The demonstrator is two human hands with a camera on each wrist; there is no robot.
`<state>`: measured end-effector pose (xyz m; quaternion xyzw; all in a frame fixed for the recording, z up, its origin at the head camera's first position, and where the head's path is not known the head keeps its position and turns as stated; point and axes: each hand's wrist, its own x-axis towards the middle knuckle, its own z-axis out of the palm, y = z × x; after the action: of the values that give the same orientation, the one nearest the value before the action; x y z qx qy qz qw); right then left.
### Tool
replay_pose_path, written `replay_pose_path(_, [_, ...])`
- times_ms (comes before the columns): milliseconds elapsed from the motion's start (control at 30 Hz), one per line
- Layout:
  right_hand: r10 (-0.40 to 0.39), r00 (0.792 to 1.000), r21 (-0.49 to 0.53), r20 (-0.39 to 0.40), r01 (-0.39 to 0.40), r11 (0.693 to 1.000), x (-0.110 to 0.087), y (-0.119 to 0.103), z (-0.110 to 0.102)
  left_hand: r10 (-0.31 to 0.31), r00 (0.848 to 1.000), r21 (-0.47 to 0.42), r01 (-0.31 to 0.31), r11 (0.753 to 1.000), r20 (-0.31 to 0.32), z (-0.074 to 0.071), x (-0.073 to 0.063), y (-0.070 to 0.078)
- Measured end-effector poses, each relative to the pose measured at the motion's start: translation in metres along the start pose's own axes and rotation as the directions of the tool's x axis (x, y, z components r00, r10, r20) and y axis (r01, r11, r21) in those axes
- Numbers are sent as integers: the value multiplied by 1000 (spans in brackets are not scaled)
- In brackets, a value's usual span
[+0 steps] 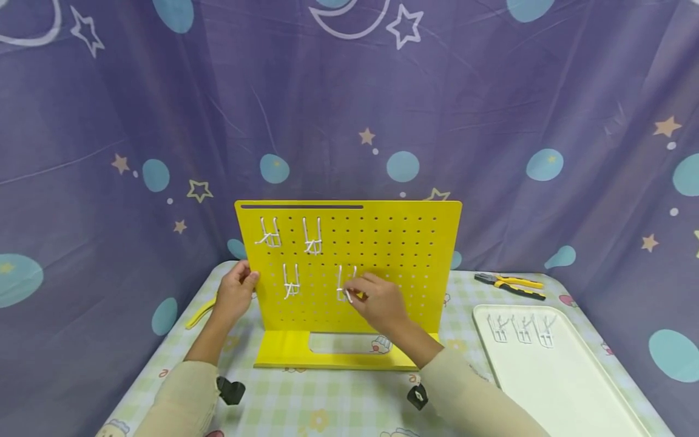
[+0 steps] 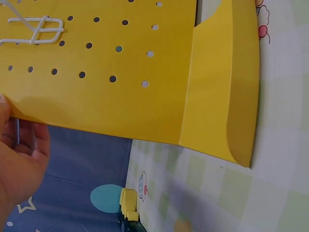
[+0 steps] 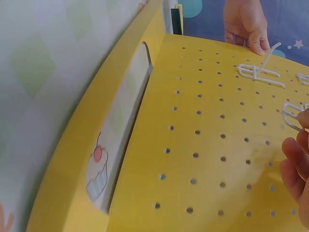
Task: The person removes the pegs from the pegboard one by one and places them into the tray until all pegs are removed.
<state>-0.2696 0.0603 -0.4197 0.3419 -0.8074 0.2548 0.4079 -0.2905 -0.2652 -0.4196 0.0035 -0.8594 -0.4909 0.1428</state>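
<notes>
Gap between yellow pegboard [image 1: 324, 296] and tray [image 1: 551, 376], right sleeve [image 1: 472, 391] across its near end, wire hooks [image 1: 313, 245] jutting forward

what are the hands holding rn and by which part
The left hand grips the yellow pegboard by its left edge; the right hand pinches a white hook near its lower end.

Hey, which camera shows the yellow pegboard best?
The head view: the pegboard shows from top to bottom, only partly covered by the right hand. The left wrist view catches just its lower left part; the right wrist view shows it slanted and cut off.
</notes>
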Motion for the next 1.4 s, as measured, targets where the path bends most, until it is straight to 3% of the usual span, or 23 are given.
replay_pose_path(500, [94, 995, 33, 30, -95, 995, -19, 20, -39, 0, 1000, 2, 0, 1000, -3, 1, -1, 0])
replay_pose_path(967, [33, 999, 73, 4, -33, 997, -61, 50, -90, 12, 1000, -5, -12, 1000, 4, 1, 1, 0])
replay_pose_path(1167, [68, 998, 77, 15, -69, 995, -81, 65, -113, 7, 1000, -11, -7, 1000, -6, 1, 0, 2])
replay_pose_path(1400, [176, 984, 65, 39, -178, 982, -107, 79, -137, 10, 1000, -12, -11, 1000, -5, 2, 1, 1])
